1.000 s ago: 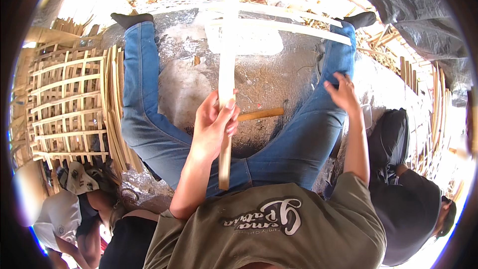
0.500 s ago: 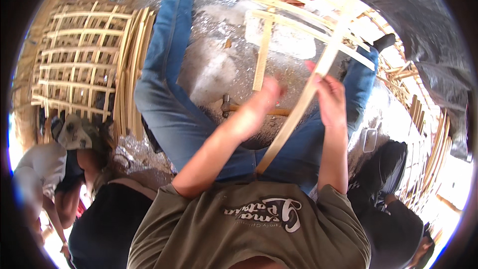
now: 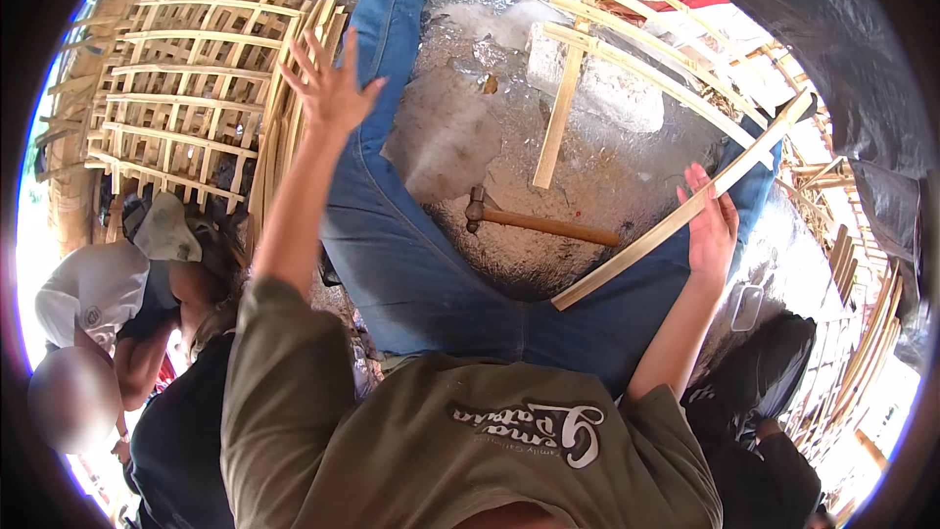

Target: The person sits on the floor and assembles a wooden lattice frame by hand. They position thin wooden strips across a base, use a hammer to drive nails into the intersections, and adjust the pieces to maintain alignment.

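Observation:
Fingers spread and holding nothing, my left hand (image 3: 333,88) reaches out beside a stack of long bamboo slats (image 3: 286,127) left of my leg. My right hand (image 3: 713,230) grips a single flat bamboo slat (image 3: 666,227), which slants from above my lap up to the far right. Beyond it lies a partly built bamboo lattice (image 3: 666,74), a few strips crossing one another, with one strip (image 3: 561,122) pointing toward me. Between my legs a hammer (image 3: 548,226) with a wooden handle rests on the ground.
A finished-looking woven bamboo panel (image 3: 186,88) stands at the left. A pale stone block (image 3: 597,83) sits under the lattice. People are seated close behind on both sides, one in a white shirt (image 3: 93,289). Dark plastic sheeting (image 3: 832,49) hangs at the right.
My left hand has swung from the middle out to the left, toward the stacked slats. My right hand has moved rightward with its slat, which now lies at a flatter slant, uncovering the hammer.

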`<state>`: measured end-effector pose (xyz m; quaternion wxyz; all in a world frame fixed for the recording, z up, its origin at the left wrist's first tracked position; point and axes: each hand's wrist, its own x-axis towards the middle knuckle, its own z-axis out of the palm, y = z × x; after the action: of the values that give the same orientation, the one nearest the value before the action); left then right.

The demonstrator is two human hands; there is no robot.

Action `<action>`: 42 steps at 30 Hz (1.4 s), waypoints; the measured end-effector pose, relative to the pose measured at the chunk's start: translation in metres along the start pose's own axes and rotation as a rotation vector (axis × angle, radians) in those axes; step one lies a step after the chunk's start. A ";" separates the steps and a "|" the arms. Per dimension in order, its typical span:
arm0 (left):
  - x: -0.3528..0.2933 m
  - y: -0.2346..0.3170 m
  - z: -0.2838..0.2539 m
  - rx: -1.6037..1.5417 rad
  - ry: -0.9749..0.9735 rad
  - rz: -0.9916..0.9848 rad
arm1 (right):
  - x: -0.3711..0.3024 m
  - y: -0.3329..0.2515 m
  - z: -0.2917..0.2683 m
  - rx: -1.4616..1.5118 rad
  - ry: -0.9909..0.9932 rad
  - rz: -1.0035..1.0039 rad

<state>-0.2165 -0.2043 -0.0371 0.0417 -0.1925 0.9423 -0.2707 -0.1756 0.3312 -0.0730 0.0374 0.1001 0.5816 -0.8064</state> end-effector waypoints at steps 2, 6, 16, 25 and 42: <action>0.047 -0.041 -0.002 0.021 0.035 -0.232 | 0.005 0.000 -0.003 -0.017 0.042 -0.006; 0.096 -0.094 -0.029 -0.665 0.863 -0.484 | -0.003 -0.002 -0.011 -0.009 0.012 -0.029; -0.014 0.045 -0.013 -0.751 0.262 0.446 | 0.000 0.002 -0.020 0.070 -0.077 -0.059; -0.007 0.009 0.038 -0.343 -0.260 -0.171 | 0.004 0.008 0.002 0.049 -0.058 -0.040; -0.055 0.022 0.027 -0.056 -0.231 0.038 | -0.032 -0.027 0.029 -0.063 0.265 -0.118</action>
<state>-0.1684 -0.1795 -0.0726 0.1494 -0.2057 0.9419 -0.2193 -0.1525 0.3104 -0.0327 -0.0838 0.1700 0.6113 -0.7683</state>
